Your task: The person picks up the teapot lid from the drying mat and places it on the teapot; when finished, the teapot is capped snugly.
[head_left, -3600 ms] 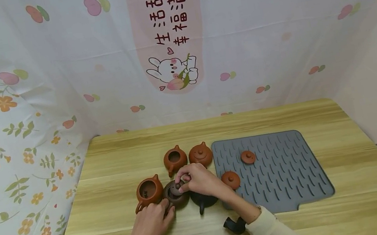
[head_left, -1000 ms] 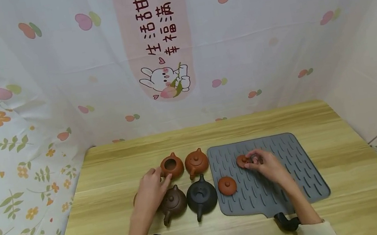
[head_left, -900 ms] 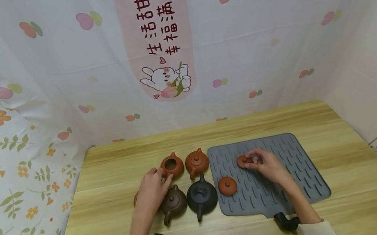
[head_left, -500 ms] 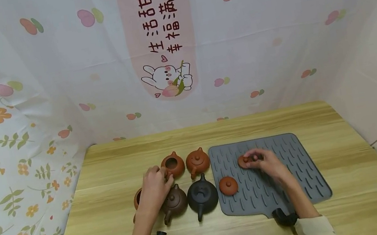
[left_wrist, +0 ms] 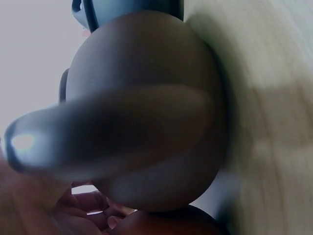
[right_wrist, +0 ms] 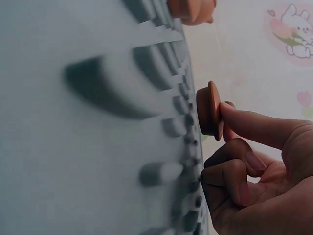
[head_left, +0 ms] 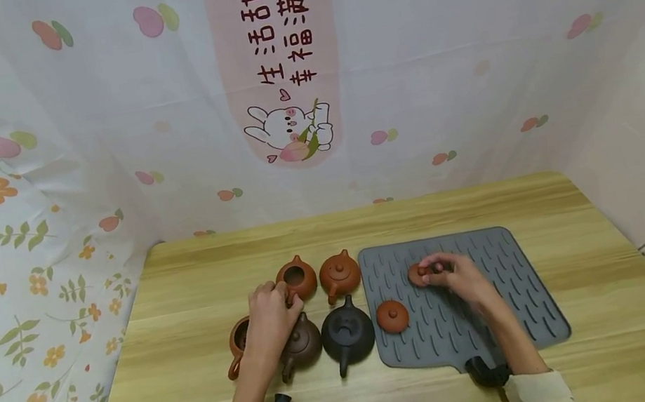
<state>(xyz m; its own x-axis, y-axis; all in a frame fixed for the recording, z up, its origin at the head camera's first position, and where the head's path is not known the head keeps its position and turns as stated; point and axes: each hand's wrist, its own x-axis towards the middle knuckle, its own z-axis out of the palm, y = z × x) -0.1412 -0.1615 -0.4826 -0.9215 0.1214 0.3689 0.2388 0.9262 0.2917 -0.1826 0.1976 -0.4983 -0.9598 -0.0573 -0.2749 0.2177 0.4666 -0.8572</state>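
Observation:
Over the grey mat my right hand [head_left: 458, 278] pinches a small orange-brown teapot lid [head_left: 417, 275] by its knob. In the right wrist view, thumb and index finger hold that lid [right_wrist: 209, 110] close to the mat; contact cannot be told. My left hand [head_left: 270, 316] pinches the handle of a lidless orange clay teapot [head_left: 305, 283] at the back. Under the left forearm stands a lidded dark brown teapot [head_left: 300, 345], its spout or handle large in the left wrist view. Another lidless orange teapot [head_left: 237, 340] is partly hidden at the left.
A black teapot [head_left: 348, 335] and a lidded orange teapot [head_left: 340, 274] stand just left of the grey ridged mat [head_left: 495, 314]. A second, larger orange lid [head_left: 392, 316] lies on the mat's left side. Patterned cloth [head_left: 191, 144] hangs behind the wooden table [head_left: 180, 267].
Earlier my hands were at the brown teapot with its dark lid; it is now lidded. My right hand has moved to the orange lid, my left to the orange teapot. Lately both hardly move.

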